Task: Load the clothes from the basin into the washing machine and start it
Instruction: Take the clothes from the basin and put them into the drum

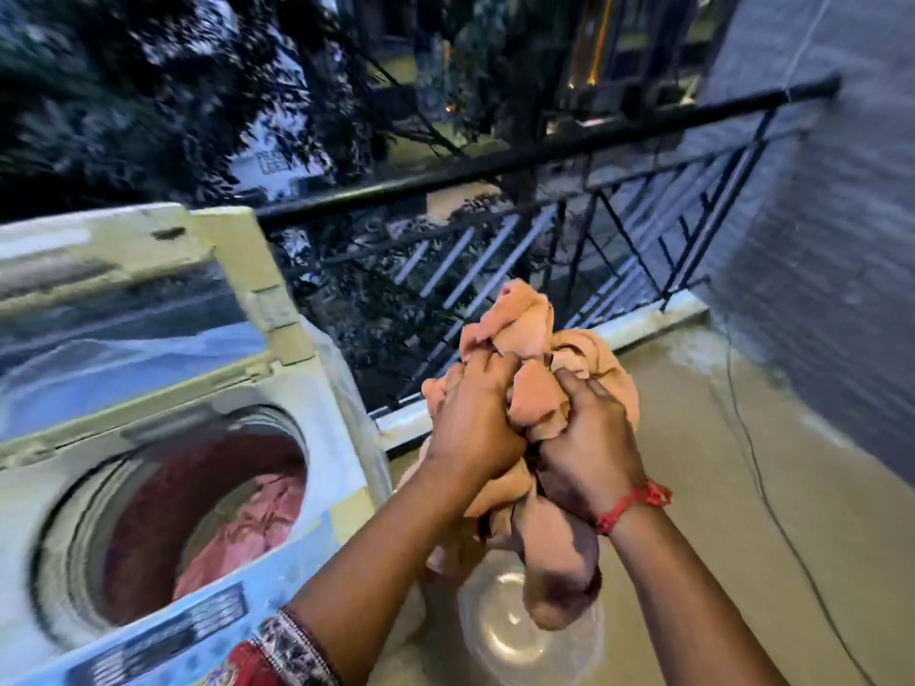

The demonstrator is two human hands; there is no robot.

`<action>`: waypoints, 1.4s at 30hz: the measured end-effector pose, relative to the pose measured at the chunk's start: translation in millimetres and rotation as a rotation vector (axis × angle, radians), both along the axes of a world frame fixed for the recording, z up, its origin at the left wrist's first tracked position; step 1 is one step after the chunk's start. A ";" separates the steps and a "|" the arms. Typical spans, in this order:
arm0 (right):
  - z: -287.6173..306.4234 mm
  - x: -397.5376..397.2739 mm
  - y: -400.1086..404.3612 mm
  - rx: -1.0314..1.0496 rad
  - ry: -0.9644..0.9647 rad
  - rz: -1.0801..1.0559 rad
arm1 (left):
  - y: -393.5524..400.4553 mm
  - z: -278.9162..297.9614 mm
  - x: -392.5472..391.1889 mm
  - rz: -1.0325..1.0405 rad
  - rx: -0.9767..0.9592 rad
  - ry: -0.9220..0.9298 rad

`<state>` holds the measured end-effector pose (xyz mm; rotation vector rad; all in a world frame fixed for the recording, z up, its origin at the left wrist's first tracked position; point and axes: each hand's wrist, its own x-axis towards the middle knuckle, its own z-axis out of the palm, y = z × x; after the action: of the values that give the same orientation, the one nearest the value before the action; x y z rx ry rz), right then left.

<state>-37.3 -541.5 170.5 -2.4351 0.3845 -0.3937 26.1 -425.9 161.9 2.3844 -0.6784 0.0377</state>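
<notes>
Both hands grip one bunched peach cloth (530, 334) in mid-air, right of the washing machine. My left hand (475, 418) squeezes its left side and my right hand (589, 438) clutches its right side; a twisted tail of the cloth hangs down below them. Directly under the cloth, on the floor, sits a shiny steel basin (500, 631), partly hidden by the hanging tail. The top-loading washing machine (341, 438) stands at the left with its lid (124, 309) raised. Pink and dark red clothes (247, 527) lie inside its drum.
A black metal balcony railing (544, 151) runs behind the machine and my hands, with trees beyond. A grey wall (832, 240) rises at the right. A thin cable (772, 512) trails across the beige floor on the right.
</notes>
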 end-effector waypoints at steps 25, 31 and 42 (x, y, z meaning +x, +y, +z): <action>206.3 128.8 361.6 -0.171 -0.422 0.546 | 399.3 209.6 66.8 0.467 -0.016 -0.467; 140.8 164.3 399.3 -0.064 -0.327 0.727 | 432.0 143.7 80.5 0.599 0.048 -0.317; 7.6 209.0 406.3 -0.061 -0.108 0.845 | 434.4 23.4 91.0 0.740 0.125 -0.011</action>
<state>171.8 -135.1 178.1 -2.3627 -0.6982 -0.1544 117.1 8.5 185.4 2.6254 0.2329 0.3285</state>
